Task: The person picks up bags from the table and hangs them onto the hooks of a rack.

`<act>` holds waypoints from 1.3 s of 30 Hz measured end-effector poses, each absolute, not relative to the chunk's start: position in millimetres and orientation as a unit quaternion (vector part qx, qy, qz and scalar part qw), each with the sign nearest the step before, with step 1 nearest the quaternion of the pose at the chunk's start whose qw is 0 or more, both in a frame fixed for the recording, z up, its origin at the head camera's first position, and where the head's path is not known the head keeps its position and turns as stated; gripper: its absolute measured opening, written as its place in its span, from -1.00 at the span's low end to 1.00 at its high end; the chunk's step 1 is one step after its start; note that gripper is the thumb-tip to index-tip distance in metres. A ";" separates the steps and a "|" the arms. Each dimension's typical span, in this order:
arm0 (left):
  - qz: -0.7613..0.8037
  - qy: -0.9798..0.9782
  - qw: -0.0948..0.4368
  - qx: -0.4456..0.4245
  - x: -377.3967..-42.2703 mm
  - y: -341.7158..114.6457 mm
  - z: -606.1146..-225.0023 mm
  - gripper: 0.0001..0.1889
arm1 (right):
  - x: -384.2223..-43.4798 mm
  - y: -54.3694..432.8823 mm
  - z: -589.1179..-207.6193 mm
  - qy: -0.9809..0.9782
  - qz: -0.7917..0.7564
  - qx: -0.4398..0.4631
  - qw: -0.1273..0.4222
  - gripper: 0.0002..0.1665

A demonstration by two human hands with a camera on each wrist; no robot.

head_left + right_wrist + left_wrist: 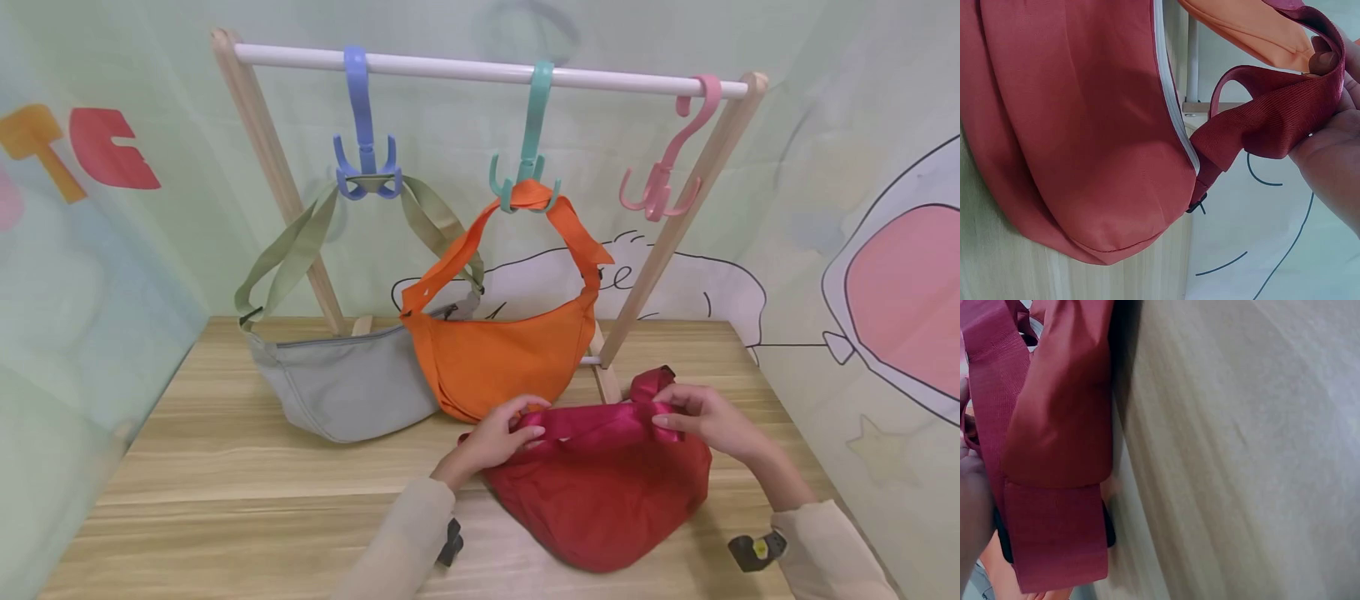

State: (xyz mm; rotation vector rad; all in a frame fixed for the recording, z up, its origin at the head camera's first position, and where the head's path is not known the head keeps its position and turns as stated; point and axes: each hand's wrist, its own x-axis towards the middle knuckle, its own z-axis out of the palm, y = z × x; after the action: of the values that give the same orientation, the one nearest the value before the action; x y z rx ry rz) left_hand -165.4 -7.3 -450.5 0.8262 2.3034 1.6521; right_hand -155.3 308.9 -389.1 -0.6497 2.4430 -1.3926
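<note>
A red shoulder bag [600, 508] stands on the wooden table, its wide crimson strap [596, 423] stretched above the opening. My left hand [498, 435] pinches the left part of that strap. At the strap's right part, my right hand [711, 419] pinches it between thumb and fingers. In the right wrist view the strap [1272, 112] twists up from a black buckle into the right hand [1329, 150], and the bag's pale zip [1172, 94] shows. Only the edge of the left hand [974, 500] appears in the left wrist view, beside the strap [997, 394].
A wooden rack with a white rail [450, 68] stands behind. A grey bag [352, 383] hangs from a blue hook [362, 108], an orange bag [502, 358] from a green hook [536, 117]. The pink hook [658, 179] at right carries nothing. Printed cloth surrounds the table [247, 517].
</note>
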 end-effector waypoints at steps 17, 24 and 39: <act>0.592 0.754 0.128 0.253 -153.4 -2.3 -436.7 -0.68 | -153.7 313.3 -389.4 0.839 -0.479 -0.220 0.133 -0.80; 0.603 0.747 0.125 0.250 -153.1 -3.6 -435.7 -0.70 | -154.4 314.5 -385.8 0.840 -0.479 -0.216 0.137 -0.81; 0.599 0.754 0.083 0.257 -171.7 -2.2 -468.9 -0.72 | -152.4 309.6 -375.9 0.845 -0.473 -0.227 0.103 -0.83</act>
State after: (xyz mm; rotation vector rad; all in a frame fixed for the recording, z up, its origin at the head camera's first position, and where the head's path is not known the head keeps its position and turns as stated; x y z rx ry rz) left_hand -171.7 -2.2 -468.9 0.7663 2.2500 1.7898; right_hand -152.4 309.6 -375.9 -0.6686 2.4941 -1.3965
